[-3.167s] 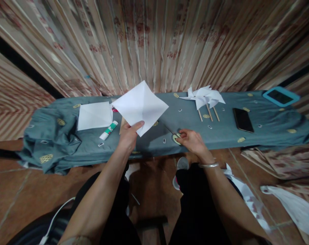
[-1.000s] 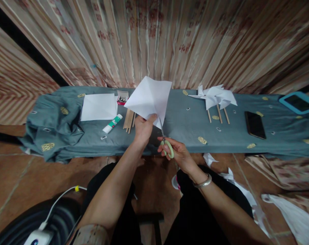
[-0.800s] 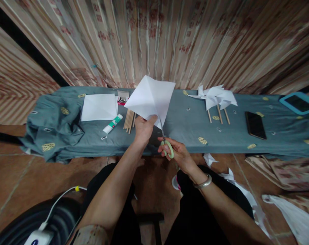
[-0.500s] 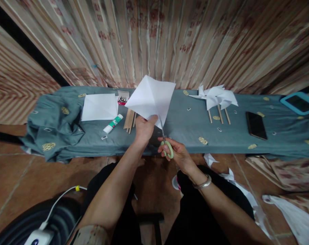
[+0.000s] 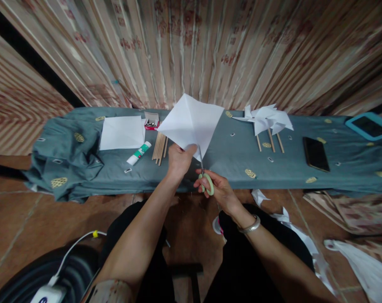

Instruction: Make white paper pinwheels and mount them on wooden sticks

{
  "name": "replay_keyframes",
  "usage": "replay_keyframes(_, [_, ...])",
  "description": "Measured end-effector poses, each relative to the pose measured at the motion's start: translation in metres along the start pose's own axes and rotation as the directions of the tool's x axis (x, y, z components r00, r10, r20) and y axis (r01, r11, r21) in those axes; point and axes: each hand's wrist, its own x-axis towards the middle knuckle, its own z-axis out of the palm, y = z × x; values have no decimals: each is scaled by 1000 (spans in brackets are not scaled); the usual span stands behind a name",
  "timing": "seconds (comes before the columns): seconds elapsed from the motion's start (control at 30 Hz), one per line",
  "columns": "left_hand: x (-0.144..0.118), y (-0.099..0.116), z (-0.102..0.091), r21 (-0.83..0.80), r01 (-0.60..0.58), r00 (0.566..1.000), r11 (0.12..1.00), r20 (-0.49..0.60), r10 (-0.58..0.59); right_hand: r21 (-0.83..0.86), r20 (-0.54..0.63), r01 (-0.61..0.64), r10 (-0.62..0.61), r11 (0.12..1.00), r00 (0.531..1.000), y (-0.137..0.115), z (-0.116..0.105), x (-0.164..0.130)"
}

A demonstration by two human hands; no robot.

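2 hands worked above the table (image 5: 228,162): the left hand (image 5: 178,162) pinched the creased paper square (image 5: 191,124) by its lower corner; light and floppy, it likely needed that near grip. The right hand (image 5: 217,187) gripped green scissors (image 5: 206,176), blades at that corner.

Both arms are bare from wrist to elbow. The right wrist wears a thin silver bangle (image 5: 249,225). A patterned sleeve (image 5: 110,290) shows near the left elbow. The legs wear black trousers (image 5: 241,269).
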Motion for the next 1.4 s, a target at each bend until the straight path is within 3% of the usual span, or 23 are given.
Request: replay_keyframes(1.4, [-4, 1, 0, 43, -2, 999, 999, 44, 0, 2, -32, 5, -5, 1000, 999, 3, -2, 4])
